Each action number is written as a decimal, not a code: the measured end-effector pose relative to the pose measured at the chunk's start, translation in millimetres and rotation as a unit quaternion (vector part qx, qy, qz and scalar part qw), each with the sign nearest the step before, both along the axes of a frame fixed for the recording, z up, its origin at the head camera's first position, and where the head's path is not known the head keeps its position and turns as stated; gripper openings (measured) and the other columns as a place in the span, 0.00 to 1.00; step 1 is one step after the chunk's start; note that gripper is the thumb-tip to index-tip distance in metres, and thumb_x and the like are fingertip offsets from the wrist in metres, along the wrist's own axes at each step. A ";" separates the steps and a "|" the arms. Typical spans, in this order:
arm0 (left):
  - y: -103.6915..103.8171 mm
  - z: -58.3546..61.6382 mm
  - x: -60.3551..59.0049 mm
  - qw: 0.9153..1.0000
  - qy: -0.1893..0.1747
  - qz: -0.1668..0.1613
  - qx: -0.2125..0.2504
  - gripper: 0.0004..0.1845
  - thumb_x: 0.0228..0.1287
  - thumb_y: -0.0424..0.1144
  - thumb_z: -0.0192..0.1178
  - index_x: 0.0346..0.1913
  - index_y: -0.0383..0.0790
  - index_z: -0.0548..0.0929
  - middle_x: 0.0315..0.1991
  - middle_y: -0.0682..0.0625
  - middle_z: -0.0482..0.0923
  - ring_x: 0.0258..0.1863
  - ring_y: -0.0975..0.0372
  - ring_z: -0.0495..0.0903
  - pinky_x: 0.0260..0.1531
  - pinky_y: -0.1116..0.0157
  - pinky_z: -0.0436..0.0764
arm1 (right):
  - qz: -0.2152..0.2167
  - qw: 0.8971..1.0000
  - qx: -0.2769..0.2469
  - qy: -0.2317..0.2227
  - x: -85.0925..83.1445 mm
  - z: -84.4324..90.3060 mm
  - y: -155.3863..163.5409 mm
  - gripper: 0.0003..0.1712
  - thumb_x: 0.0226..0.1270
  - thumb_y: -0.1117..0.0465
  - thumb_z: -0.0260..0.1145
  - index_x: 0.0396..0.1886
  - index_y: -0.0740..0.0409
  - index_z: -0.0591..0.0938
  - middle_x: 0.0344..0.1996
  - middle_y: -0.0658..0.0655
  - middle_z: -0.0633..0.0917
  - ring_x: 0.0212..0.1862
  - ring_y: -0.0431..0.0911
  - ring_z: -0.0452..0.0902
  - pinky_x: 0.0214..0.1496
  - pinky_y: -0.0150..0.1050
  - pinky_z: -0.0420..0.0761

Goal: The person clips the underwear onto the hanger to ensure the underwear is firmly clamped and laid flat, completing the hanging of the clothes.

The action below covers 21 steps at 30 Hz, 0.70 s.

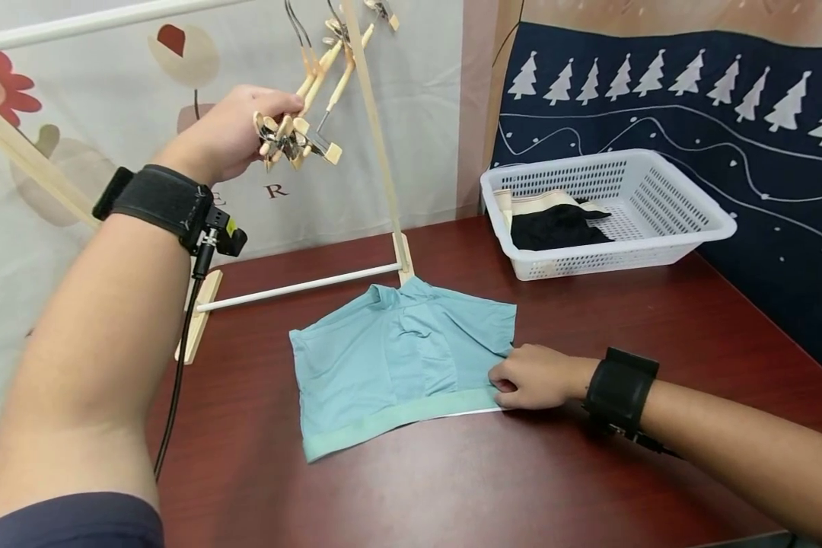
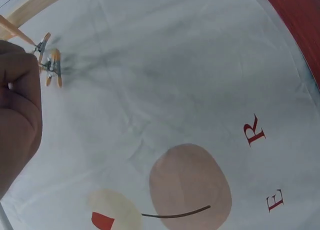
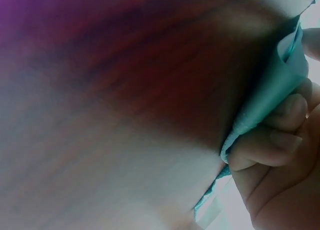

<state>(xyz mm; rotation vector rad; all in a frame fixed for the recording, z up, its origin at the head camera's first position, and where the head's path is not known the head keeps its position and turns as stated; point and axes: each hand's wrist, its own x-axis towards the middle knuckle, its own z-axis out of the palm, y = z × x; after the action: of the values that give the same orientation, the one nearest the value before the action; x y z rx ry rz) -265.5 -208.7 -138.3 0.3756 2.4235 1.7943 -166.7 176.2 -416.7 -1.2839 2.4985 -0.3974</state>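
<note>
Light blue shorts [image 1: 397, 358] lie flat on the dark red table [image 1: 589, 472]. My right hand [image 1: 529, 378] pinches their waistband corner; the right wrist view shows the blue fabric [image 3: 280, 85] folded between curled fingers [image 3: 272, 140]. My left hand [image 1: 236, 129] is raised and grips a bunch of wooden clip hangers [image 1: 294, 141] that hang from the wooden drying rack [image 1: 377, 144]. In the left wrist view the clips [image 2: 50, 65] show beside my fist [image 2: 17, 115].
A white plastic basket [image 1: 657, 221] at the back right holds black and beige clothes [image 1: 555, 224]. The rack's base rail [image 1: 301, 288] lies just behind the shorts. A patterned sheet [image 1: 109, 91] hangs at the back left, a dark tree-print cloth [image 1: 726, 106] at the right.
</note>
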 end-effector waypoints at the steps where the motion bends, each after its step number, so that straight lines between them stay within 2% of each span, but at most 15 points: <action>1: -0.1 1.1 0.5 1.000 0.008 0.012 -0.013 0.14 0.74 0.43 0.55 0.34 0.37 0.82 0.22 0.54 0.76 0.18 0.68 0.73 0.18 0.72 0.73 | 0.000 1.000 -0.001 0.000 0.0 0.2 0.0 0.19 0.64 0.56 0.63 0.16 0.43 0.68 0.13 0.38 0.60 0.18 0.32 0.55 0.23 0.29 0.55; 3: -1.2 3.1 1.6 0.999 0.018 0.027 -0.015 0.14 0.75 0.42 0.54 0.34 0.38 0.83 0.22 0.54 0.75 0.18 0.68 0.72 0.18 0.72 0.72 | 0.001 1.000 -0.002 0.001 0.2 1.3 0.0 0.19 0.64 0.56 0.64 0.16 0.43 0.68 0.13 0.39 0.60 0.18 0.32 0.55 0.23 0.29 0.56; 6: -3.2 4.3 4.2 0.999 0.020 0.032 0.039 0.15 0.74 0.40 0.54 0.28 0.36 0.79 0.19 0.54 0.70 0.16 0.67 0.68 0.15 0.73 0.69 | 0.005 1.000 -0.005 0.001 1.3 3.0 0.0 0.19 0.64 0.56 0.64 0.16 0.44 0.68 0.13 0.38 0.60 0.18 0.32 0.55 0.23 0.29 0.55; 10: -8.7 7.9 6.6 0.992 0.017 0.050 0.116 0.18 0.73 0.39 0.56 0.23 0.35 0.72 0.17 0.53 0.66 0.14 0.66 0.63 0.13 0.72 0.64 | 0.005 1.000 -0.008 -0.002 0.7 2.3 -1.3 0.19 0.64 0.57 0.64 0.15 0.44 0.68 0.13 0.38 0.60 0.18 0.32 0.55 0.23 0.29 0.55; 14: -14.0 15.8 7.8 0.987 0.024 0.067 0.143 0.19 0.74 0.39 0.55 0.23 0.35 0.70 0.16 0.53 0.63 0.12 0.64 0.56 0.14 0.70 0.55 | 0.000 1.000 -0.004 -0.003 -0.4 0.7 -1.6 0.19 0.64 0.57 0.63 0.15 0.44 0.67 0.13 0.38 0.60 0.18 0.31 0.54 0.24 0.28 0.55; 18: -26.8 21.0 12.1 0.985 0.022 0.044 0.164 0.23 0.77 0.38 0.51 0.19 0.39 0.63 0.13 0.54 0.57 0.14 0.62 0.46 0.19 0.66 0.43 | 0.002 1.000 -0.006 -0.002 -1.3 -0.5 -1.5 0.19 0.64 0.56 0.63 0.15 0.44 0.67 0.13 0.38 0.60 0.18 0.31 0.54 0.23 0.28 0.55; 21: -43.9 22.5 18.4 0.977 0.007 0.034 0.209 0.23 0.76 0.37 0.51 0.18 0.40 0.63 0.12 0.54 0.57 0.14 0.62 0.45 0.20 0.67 0.39 | 0.003 1.000 -0.009 0.000 -2.4 -1.0 -1.8 0.19 0.64 0.56 0.64 0.15 0.44 0.67 0.13 0.38 0.60 0.18 0.31 0.55 0.23 0.28 0.55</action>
<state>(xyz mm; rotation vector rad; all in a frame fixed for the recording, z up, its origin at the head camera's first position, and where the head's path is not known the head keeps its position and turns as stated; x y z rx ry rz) -247.2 -252.6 -115.8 0.3405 2.0741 2.3391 -169.1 174.4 -417.7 -1.2968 2.4967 -0.4190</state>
